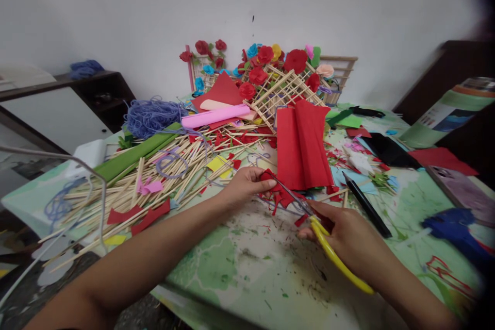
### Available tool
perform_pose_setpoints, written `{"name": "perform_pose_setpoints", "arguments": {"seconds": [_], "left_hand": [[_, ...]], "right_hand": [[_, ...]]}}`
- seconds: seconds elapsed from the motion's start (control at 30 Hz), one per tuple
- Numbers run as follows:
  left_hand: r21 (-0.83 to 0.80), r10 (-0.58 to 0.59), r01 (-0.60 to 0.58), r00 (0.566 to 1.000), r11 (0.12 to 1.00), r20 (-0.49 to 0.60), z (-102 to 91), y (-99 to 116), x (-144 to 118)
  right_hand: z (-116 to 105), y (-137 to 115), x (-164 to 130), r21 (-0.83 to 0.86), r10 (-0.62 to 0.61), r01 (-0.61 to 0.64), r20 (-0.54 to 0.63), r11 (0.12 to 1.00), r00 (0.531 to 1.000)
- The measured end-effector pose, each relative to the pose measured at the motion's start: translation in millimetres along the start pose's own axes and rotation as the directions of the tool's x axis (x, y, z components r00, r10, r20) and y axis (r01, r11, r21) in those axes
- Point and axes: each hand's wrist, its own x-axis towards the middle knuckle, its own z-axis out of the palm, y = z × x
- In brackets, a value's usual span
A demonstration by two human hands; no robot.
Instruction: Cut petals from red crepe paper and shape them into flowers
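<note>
My left hand (253,183) pinches a small piece of red crepe paper (284,199) over the front part of the table. Yellow-handled scissors (328,252) are gripped in my right hand (346,234). Their metal blades point up and left, reaching the red piece close to my left fingertips. Whether the blades are cutting into the paper I cannot tell. Just beyond both hands lies a large folded sheet of red crepe paper (303,149). Red scraps (150,216) are scattered on the left side.
Many thin wooden sticks (193,157) and a purple yarn heap (154,116) cover the left. Stick lattices (286,95) with paper flowers (296,61) stand at the back. To the right are a black marker (366,205), a blue glue gun (452,229), phones (392,150) and a bottle (444,113).
</note>
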Motion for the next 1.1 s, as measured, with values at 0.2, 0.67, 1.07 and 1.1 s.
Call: {"name": "perform_pose_setpoints", "arguments": {"seconds": [0.2, 0.67, 1.07, 1.1], "left_hand": [[0.016, -0.019, 0.018, 1.000, 1.000, 0.022, 0.5, 1, 0], [0.071, -0.102, 0.097, 0.991, 0.993, 0.084, 0.6, 11, -1], [0.028, 0.014, -0.012, 0.997, 1.000, -0.071, 0.2, 2, 1], [0.027, 0.023, -0.021, 0.996, 0.999, -0.083, 0.4, 1, 1]], "right_hand": [[2, 2, 1, -0.107, 0.028, -0.030, -0.026, 0.994, 0.999], [2, 3, 1, -0.009, -0.004, 0.004, 0.025, 1.000, 1.000], [6, 5, 4, 0.014, -0.005, 0.006, -0.034, 1.000, 0.999], [6, 5, 4, 0.005, -0.004, 0.005, -0.040, 1.000, 0.999]]}}
